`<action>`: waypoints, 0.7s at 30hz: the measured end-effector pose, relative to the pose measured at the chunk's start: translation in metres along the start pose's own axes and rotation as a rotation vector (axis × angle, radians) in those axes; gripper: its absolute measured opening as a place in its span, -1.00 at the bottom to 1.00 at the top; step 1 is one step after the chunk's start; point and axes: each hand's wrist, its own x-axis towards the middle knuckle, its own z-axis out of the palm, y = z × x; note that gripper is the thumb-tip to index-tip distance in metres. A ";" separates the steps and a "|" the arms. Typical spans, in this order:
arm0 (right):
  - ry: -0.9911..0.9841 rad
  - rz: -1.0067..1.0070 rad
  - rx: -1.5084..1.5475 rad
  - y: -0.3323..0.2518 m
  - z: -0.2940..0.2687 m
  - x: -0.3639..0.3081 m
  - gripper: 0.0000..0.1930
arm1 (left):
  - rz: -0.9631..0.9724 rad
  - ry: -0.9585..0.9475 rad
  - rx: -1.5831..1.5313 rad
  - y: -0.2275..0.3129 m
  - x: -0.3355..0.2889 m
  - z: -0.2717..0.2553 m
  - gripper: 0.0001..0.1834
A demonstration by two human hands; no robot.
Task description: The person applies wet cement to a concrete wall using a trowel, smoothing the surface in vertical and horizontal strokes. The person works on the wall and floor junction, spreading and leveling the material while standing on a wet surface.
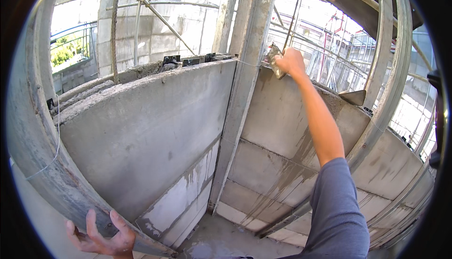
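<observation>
Nearest, the left hand (106, 240) wraps spread fingers loosely round the edge of a slanting metal post (42, 164). Farther off, the right hand (291, 62) is closed tight on a trowel (275, 58) at the top of the block wall (282, 117), beside the upright corner post (245, 80)

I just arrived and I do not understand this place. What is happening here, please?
A person stands at a corner of grey block walls on a building site. The right hand is raised to the top of the right wall, holding a trowel caked with mortar. The left hand rests low on a slanted metal post. Wet mortar streaks run down the right wall.
</observation>
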 end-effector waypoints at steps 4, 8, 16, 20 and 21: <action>0.293 0.000 0.262 -0.020 0.046 -0.075 -0.71 | 0.024 0.017 -0.017 0.001 0.003 0.002 -0.55; 0.346 0.017 0.375 -0.022 0.087 -0.128 -0.74 | 0.028 0.019 -0.047 -0.003 0.001 0.002 -0.57; 0.419 0.031 0.318 0.003 0.064 -0.152 -0.75 | 0.040 0.046 -0.002 0.003 0.006 0.002 -0.54; -0.144 -0.168 0.062 0.018 0.111 -0.196 -0.81 | 0.055 0.169 0.014 0.006 0.016 0.005 -0.49; -0.115 -0.147 0.076 0.029 0.111 -0.219 -0.80 | 0.044 0.141 -0.023 0.005 0.015 0.006 -0.50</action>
